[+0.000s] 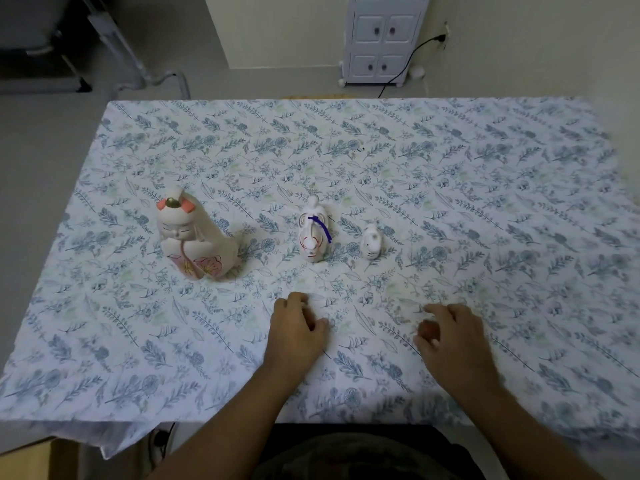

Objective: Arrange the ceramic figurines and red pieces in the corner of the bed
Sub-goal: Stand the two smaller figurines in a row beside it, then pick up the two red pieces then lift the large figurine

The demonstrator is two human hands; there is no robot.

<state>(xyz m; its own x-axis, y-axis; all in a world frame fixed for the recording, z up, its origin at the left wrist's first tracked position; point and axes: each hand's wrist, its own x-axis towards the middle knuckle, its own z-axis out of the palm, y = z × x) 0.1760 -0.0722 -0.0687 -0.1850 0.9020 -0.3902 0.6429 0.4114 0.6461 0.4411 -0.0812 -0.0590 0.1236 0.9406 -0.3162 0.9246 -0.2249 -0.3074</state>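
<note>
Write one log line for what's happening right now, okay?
left hand: curled, on sheet | right hand: curled, something reddish under fingers | three figurines: standing in row, untouched | bed

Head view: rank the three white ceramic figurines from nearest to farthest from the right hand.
Measured from the right hand:
1. The small white ceramic animal figurine, at the right end of the row, ahead and slightly left of that hand.
2. The middle white ceramic figurine with the purple cord, in the centre.
3. The large white ceramic doll figurine with pink flowers, far left.
</note>
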